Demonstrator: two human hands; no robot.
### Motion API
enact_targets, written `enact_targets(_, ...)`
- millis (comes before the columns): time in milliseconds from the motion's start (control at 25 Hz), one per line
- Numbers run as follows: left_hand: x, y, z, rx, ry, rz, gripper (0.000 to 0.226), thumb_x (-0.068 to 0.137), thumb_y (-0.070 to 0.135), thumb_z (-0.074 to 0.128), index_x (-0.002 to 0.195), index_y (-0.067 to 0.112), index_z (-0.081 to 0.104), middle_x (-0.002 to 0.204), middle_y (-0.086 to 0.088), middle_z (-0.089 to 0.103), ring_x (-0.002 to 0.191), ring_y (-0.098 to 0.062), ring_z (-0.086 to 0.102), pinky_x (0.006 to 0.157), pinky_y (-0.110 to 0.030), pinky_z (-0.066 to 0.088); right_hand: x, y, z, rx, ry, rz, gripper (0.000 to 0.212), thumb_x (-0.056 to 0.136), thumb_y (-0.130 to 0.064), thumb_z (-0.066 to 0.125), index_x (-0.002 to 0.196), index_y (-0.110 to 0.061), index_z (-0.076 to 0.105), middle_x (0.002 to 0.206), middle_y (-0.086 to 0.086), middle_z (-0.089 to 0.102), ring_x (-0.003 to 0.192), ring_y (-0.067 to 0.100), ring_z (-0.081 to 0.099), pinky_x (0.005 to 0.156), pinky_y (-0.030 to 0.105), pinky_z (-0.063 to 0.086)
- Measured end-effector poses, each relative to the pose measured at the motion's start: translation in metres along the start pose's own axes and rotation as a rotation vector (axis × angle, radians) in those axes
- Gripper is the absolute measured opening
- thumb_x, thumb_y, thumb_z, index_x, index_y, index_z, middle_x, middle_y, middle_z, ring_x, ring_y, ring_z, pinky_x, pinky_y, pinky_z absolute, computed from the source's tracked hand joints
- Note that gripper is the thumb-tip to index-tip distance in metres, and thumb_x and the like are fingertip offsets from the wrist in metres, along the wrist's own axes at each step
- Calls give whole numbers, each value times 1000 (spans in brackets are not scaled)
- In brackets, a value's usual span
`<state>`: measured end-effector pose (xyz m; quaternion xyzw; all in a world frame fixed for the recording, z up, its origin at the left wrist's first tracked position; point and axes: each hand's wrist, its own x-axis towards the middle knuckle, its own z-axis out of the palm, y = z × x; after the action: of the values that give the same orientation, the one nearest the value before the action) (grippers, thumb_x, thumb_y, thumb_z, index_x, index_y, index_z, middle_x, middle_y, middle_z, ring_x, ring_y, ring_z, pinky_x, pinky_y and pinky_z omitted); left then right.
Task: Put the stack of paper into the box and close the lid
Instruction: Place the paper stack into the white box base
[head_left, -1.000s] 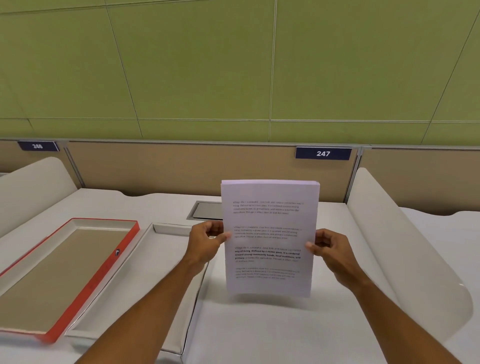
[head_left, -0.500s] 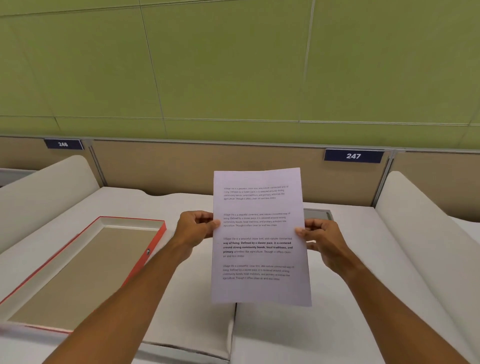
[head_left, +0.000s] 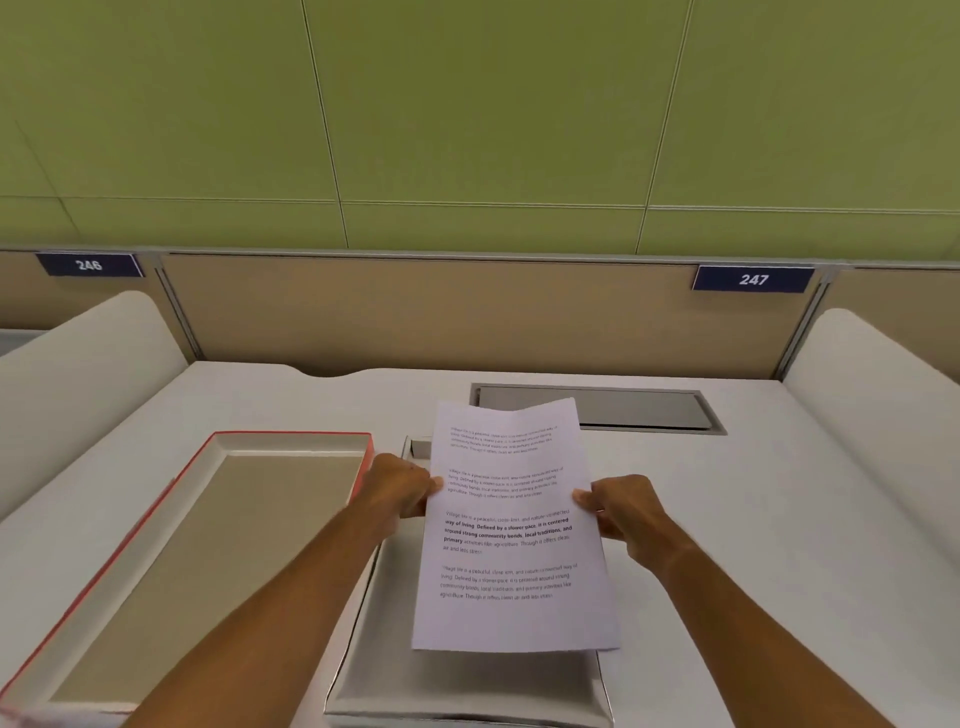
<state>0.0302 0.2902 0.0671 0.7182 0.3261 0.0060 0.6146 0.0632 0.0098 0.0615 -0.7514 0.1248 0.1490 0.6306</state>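
- The near edge of the white box sits at the bottom of the view, its near wall and corners in sight; the rest of the box runs away from the person under the paper.
- The red-edged lid lies upside down just left of the box, long side running near to far, its tan inside facing up. Its right rim is close beside the box; whether they touch is hidden by the left forearm.
- The stack of paper is held in the air over the box, printed side up, its near edge low above the box's near end and its far edge tipped upward, slightly bowed.
- The left hand is closed on the left edge of the stack about midway along, thumb on top.
- The right hand is closed on the right edge at much the same height, thumb on top, the other fingers underneath and out of sight.
- Only a small far corner of the box shows past the left side of the sheets.
- To the right of the box the white desk is bare as far as the curved white side panel.
- Beyond the paper a grey hatch is set flush into the desk.
- A tan partition closes the far edge, bearing labels 246 and 247; a green wall rises behind.
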Motion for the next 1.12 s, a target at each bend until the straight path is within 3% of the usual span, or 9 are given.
enact_targets(40, 3, -5, -2, 21, 7, -14, 39, 76, -8, 73, 71, 17, 44, 86, -14, 73, 73, -29, 75, 71, -44, 63, 1, 4, 8, -10, 11, 29, 16, 81, 1, 70, 68, 0, 60, 80, 16, 74, 65, 27, 74, 54, 29, 57)
enact_targets(120, 7, -14, -5, 65, -9, -56, 25, 77, -7, 73, 80, 8, 53, 94, -19, 73, 80, -33, 75, 74, -48, 62, 1, 12, 22, -46, 31, 77, 5, 81, 0, 67, 80, 3, 64, 88, 21, 75, 75, 32, 75, 62, 35, 60)
enact_targets(200, 13, -22, -7, 88, -37, -108, 21, 77, -6, 73, 93, -5, 60, 101, -22, 73, 83, -35, 74, 73, -50, 62, 1, 18, 33, -110, 50, 101, 10, 81, -2, 65, 89, 4, 64, 90, 20, 75, 79, 34, 75, 68, 40, 63)
enact_targets(400, 18, -27, -8, 165, -43, -123, 24, 78, -4, 73, 98, -7, 59, 109, -23, 70, 93, -36, 71, 74, -46, 62, 1, 21, 55, -231, 64, 110, 20, 83, -8, 61, 100, 4, 62, 91, 17, 73, 80, 33, 73, 65, 36, 61)
enact_targets(520, 19, -27, -8, 327, -6, -75, 23, 79, 3, 74, 93, 0, 57, 107, -20, 70, 77, -26, 67, 51, -29, 52, 1, 25, 65, -339, 87, 87, 9, 84, -13, 62, 87, -7, 57, 97, 15, 72, 87, 34, 72, 80, 45, 63)
enact_targets(640, 16, -28, -4, 505, 25, 2, 20, 82, 10, 73, 86, 5, 54, 102, -16, 70, 60, -17, 57, 45, -24, 43, 3, 26, 72, -480, 103, 39, 15, 86, -20, 64, 80, -14, 52, 96, 8, 70, 83, 28, 71, 80, 39, 62)
enact_targets(760, 14, -26, 1, 655, -5, 56, 18, 85, 14, 69, 91, 7, 53, 105, -14, 69, 70, -19, 61, 60, -27, 53, 5, 27, 75, -664, 100, -11, 16, 87, -23, 65, 90, -13, 52, 99, 7, 68, 82, 25, 66, 76, 33, 58)
enact_targets(880, 13, -21, 5, 718, -135, 55, 25, 90, 19, 61, 111, 5, 56, 116, -13, 67, 94, -25, 66, 80, -32, 56, 4, 28, 79, -808, 80, -45, 17, 89, -19, 63, 94, -13, 49, 107, 9, 69, 93, 29, 68, 73, 30, 54)
enact_targets(1120, 6, -15, 14, 634, -235, -59, 57, 92, 18, 54, 141, -2, 34, 131, -16, 56, 114, -30, 59, 86, -32, 51, 0, 32, 91, -960, 46, -23, 20, 89, -17, 59, 107, -7, 60, 112, 12, 68, 98, 31, 67, 86, 37, 58)
